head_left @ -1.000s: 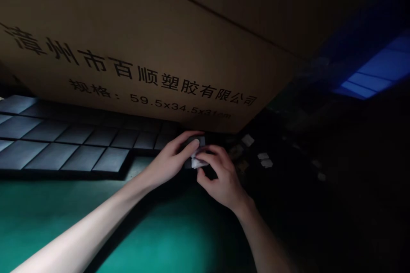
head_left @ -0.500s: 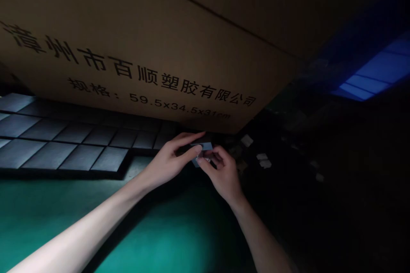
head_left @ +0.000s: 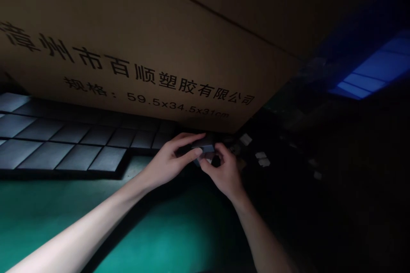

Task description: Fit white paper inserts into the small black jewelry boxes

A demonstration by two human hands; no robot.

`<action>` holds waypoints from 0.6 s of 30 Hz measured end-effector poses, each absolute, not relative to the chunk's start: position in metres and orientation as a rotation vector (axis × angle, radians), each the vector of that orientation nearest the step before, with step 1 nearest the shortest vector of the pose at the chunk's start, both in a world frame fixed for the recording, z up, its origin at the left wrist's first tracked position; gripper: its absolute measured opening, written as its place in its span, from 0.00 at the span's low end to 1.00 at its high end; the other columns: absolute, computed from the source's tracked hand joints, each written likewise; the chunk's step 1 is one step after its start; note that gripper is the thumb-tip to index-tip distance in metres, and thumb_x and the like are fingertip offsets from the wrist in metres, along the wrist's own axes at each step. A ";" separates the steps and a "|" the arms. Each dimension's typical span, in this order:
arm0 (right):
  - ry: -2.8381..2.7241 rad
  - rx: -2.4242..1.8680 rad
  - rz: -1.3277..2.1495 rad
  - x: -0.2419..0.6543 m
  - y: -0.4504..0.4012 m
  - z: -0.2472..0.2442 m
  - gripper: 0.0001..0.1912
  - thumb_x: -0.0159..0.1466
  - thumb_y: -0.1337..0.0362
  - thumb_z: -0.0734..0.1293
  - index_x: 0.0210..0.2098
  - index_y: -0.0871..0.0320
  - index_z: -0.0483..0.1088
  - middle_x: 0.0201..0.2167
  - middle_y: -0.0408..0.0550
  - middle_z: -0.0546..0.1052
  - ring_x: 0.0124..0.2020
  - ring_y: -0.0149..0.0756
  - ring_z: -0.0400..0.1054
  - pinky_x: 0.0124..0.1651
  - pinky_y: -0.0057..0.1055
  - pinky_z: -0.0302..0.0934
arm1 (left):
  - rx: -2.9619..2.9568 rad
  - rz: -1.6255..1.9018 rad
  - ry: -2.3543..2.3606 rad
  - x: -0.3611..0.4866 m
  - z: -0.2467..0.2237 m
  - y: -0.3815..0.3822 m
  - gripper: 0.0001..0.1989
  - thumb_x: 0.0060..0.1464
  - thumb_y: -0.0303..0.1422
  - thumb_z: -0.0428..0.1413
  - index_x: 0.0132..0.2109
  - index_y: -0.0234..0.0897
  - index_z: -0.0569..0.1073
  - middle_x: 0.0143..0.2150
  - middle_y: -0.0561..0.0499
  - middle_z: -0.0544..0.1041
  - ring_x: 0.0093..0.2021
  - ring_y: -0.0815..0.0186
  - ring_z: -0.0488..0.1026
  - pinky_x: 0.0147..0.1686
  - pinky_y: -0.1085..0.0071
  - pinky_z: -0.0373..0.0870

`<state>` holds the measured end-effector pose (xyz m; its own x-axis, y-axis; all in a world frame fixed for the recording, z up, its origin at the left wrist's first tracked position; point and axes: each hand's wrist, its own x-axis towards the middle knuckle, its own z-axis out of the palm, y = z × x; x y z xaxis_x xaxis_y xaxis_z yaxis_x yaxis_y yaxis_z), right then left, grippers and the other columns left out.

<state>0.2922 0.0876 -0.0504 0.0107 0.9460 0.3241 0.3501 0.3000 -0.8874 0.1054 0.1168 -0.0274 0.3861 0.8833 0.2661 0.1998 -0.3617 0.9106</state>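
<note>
Between both hands is a small dark box [head_left: 206, 148] with a blue-grey edge along its near side. My left hand [head_left: 173, 158] is closed on its left part, fingers along the top and thumb at the near edge. At the right side, my right hand [head_left: 226, 172] grips it with bent fingers and the thumb below the edge. Something pale shows under the edge near the right thumb, too dim to make out. Left of the hands lie rows of dark flat boxes [head_left: 67, 132], packed side by side.
A large printed cardboard carton [head_left: 153, 42] stands right behind the hands. The green table surface [head_left: 153, 230] is in front. Small whitish pieces [head_left: 262, 158] lie on the dark area at right. A blue lit panel [head_left: 368, 76] shows far right.
The held box's near edge has tilted and now looks darker and slightly lower. My right fingers have shifted a little at its right side. Both hands keep their grip.
</note>
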 end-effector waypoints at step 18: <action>-1.703 -0.972 0.675 0.300 0.089 -0.050 0.13 0.74 0.60 0.62 0.52 0.50 0.76 0.56 0.48 0.78 0.62 0.41 0.70 0.65 0.43 0.65 | 1.203 1.087 0.878 0.107 -0.026 0.117 0.29 0.60 0.47 0.61 0.65 0.43 0.73 0.59 0.43 0.79 0.56 0.50 0.78 0.47 0.59 0.82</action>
<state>0.3005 0.0893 -0.0501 -0.1560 0.8558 0.4933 0.2855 0.5172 -0.8069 0.1068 0.1168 -0.0255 0.2708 0.9622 0.0296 -0.1729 0.0184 0.9848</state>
